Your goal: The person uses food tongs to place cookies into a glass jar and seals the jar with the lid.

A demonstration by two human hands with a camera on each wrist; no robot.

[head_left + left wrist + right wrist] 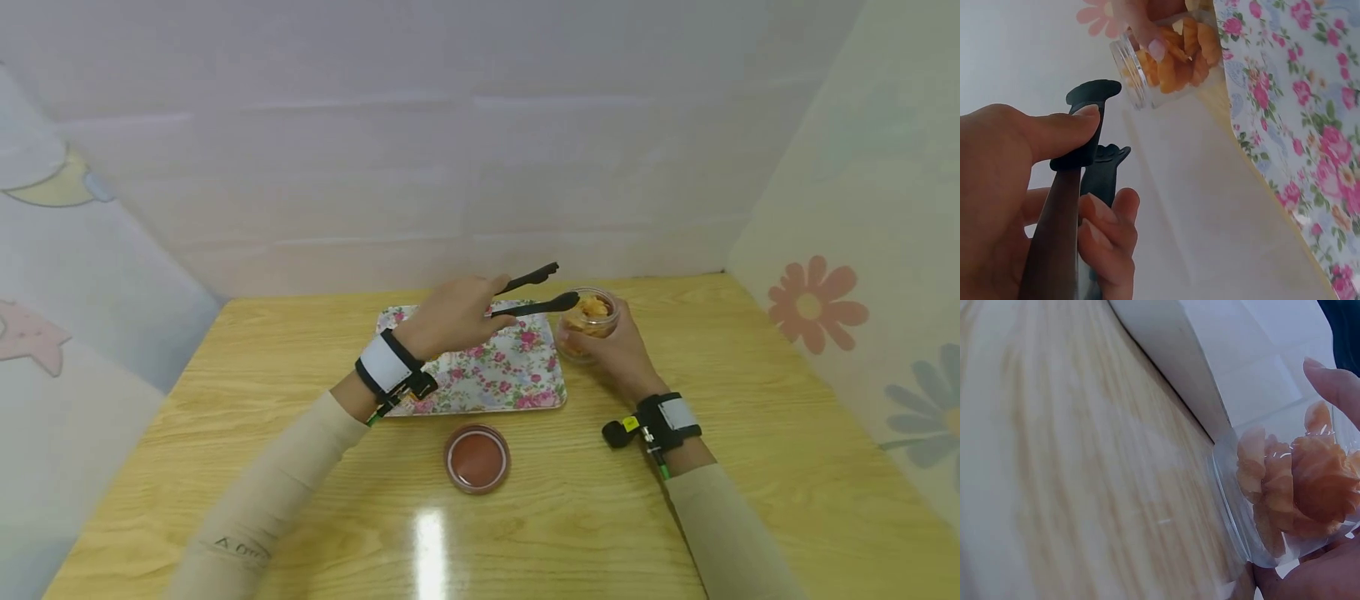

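Left hand [450, 321] gripped black tongs [534, 290] over the floral tray [487, 375], thumb on the upper arm and fingers [1107, 215] curled under the lower one, so that hand was clamped on the tongs. The tong tips stood apart, upper tip raised, lower tip at the mouth of the jar. Right hand [611, 350] held a clear jar [591, 321] of orange snack pieces [1310, 481], fingers wrapped round its wall; the jar sat just right of the tray's far corner, tilted toward the tongs. I couldn't tell if its base touched the counter [300, 350]. The reddish lid [477, 457] lay flat on the counter, nearer the person than the tray and apart from it. No snack piece showed on the bare part of the tray I could see.

My read: I was at the reach-in step, tongs open and about to enter the jar, nothing picked up yet. The next move would call for the tips to go down into the opening, close lightly on one piece without crushing it, while the right hand kept the jar steady and angled. Then lift out and carry over the tray. Risk: pieces looked brittle and tangled, several might come up together.
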